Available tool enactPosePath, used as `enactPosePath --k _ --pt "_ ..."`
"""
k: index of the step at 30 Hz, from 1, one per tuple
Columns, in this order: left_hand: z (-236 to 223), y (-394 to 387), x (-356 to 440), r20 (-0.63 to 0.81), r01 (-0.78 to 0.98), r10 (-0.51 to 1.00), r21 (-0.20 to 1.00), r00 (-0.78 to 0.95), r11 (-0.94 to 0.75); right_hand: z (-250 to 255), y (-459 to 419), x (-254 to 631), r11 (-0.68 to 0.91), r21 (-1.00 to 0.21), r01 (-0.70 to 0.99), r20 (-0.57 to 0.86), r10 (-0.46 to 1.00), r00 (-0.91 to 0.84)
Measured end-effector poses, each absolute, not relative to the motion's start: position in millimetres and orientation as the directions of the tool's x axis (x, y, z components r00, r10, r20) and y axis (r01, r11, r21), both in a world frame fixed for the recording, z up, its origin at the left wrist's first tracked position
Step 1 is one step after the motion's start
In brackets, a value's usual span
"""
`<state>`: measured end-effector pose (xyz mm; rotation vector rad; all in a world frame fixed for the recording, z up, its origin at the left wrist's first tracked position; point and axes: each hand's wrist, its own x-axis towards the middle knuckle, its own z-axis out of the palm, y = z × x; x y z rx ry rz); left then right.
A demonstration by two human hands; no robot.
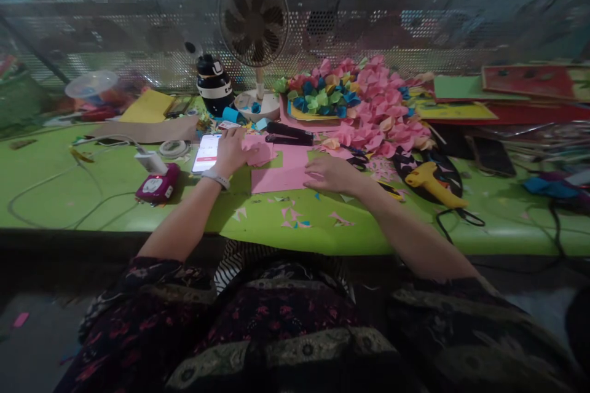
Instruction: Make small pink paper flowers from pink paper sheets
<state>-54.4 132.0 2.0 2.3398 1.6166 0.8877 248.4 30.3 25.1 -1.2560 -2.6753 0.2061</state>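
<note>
My left hand point(232, 150) lies with its fingers stretched out over the right side of a lit phone point(205, 154). Its thumb points right, across a small stack of pink paper pieces point(260, 152). Whether the fingers press the screen I cannot tell. On the right edge of a larger pink paper sheet point(279, 180), my right hand point(332, 173) rests palm down with loosely extended fingers. Behind the sheet, between the hands, lies a black stapler point(289, 134). Small pink and blue scraps point(291, 214) are scattered in front of the sheet.
A heap of pink paper flowers point(375, 95) and a white fan point(254, 18) stand at the back. To the right are a yellow glue gun point(436, 184) and scissors point(358, 161). On the left, a purple power adapter point(159, 184) has trailing cables.
</note>
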Motion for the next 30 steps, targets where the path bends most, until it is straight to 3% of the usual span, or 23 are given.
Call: enactPosePath --k 5,10,12,14,16,22,30 --pt "11.4 110.5 -37.5 0.467 0.764 0.825 0.387 0.32 -0.515 20.1 28.9 242.5 0.616 -0.134 0.776 0.098 0.787 -0.609" --pt "11.5 91.6 -23.5 0.388 0.641 0.839 0.543 0.38 -0.542 21.4 29.9 240.7 0.617 -0.098 0.781 0.111 0.786 -0.608" --pt "10.8 85.8 -18.8 0.218 0.57 0.898 0.709 0.382 -0.415 22.6 30.2 241.4 0.612 -0.095 0.785 0.109 0.79 -0.603" --pt "11.3 80.7 -15.0 -0.022 0.463 0.916 0.868 0.4 -0.182 23.3 30.0 241.9 0.598 -0.098 0.796 0.102 0.801 -0.589" --pt "13.6 76.1 -12.2 -0.184 0.332 0.882 0.943 0.435 0.033 24.1 29.0 241.5 0.576 -0.08 0.814 0.087 0.817 -0.57" --pt "26.1 65.4 -6.4 -0.336 0.11 0.862 0.941 0.38 0.319 29.8 23.7 236.4 0.563 0.027 0.826 0.035 0.826 -0.563" --pt "26.9 64.3 -0.3 -0.371 -0.033 0.84 0.908 0.395 0.417 32.3 19.5 234.3 0.532 0.035 0.846 0.026 0.845 -0.533"
